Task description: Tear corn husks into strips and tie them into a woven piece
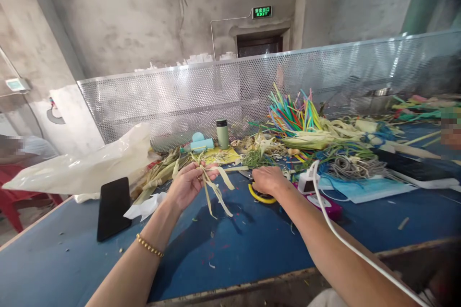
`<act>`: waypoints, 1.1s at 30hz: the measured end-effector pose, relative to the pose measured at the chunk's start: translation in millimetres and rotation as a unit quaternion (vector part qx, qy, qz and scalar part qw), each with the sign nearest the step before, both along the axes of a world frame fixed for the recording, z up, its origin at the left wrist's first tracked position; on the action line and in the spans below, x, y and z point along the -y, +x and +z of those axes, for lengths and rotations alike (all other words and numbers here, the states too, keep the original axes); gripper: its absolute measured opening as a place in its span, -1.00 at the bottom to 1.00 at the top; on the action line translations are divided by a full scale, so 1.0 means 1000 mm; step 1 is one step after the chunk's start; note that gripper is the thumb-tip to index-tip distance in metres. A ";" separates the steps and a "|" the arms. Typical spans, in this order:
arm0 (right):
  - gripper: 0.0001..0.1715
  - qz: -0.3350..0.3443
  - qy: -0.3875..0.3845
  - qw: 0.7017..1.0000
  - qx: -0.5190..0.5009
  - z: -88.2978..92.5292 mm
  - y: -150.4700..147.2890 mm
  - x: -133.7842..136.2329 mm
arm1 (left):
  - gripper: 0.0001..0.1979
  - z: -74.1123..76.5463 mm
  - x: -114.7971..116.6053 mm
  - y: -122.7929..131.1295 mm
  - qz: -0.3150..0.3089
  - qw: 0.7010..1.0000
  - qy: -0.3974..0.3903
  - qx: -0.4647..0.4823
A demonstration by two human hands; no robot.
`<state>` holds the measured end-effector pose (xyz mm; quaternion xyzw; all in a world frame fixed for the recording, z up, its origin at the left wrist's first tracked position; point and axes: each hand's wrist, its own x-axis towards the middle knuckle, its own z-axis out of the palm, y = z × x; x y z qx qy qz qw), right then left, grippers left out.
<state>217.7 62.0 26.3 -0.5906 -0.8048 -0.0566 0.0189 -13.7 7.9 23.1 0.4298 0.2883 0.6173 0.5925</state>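
Pale strips of dried husk (213, 192), knotted or gathered at one end, hang from my left hand (190, 183). Its fingers are closed on the gathered end, with the loose ends spreading to the right above the blue table. My right hand (267, 180) is closed around a pair of scissors with yellow handles (261, 195). One yellow loop shows under the hand, and a bit of grey blade points left. The scissors rest on or just over the table; the fingers hide most of them.
A black phone (114, 208) and crumpled white tissue (144, 207) lie left. Behind stand a green bottle (222, 134) and colourful stems (293, 112) among husks. A white cable (329, 223) crosses near my right forearm. A perforated metal screen (180, 96) borders the back.
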 end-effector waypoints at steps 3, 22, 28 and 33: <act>-0.75 0.006 0.025 1.000 0.007 0.009 0.000 0.006 | -0.89 0.000 0.000 -0.001 -0.007 1.000 0.020 -0.012; -0.71 0.292 0.001 0.786 -0.544 0.010 -0.048 0.025 | -0.40 0.000 0.014 0.025 0.077 0.974 0.125 -0.172; -0.65 0.266 0.101 0.831 -0.479 0.009 -0.052 0.029 | -0.41 0.003 0.018 0.026 0.069 0.936 0.188 -0.291; -0.63 0.249 0.109 0.788 -0.553 0.021 -0.042 0.031 | -0.25 0.005 0.020 0.025 0.029 0.933 0.191 -0.305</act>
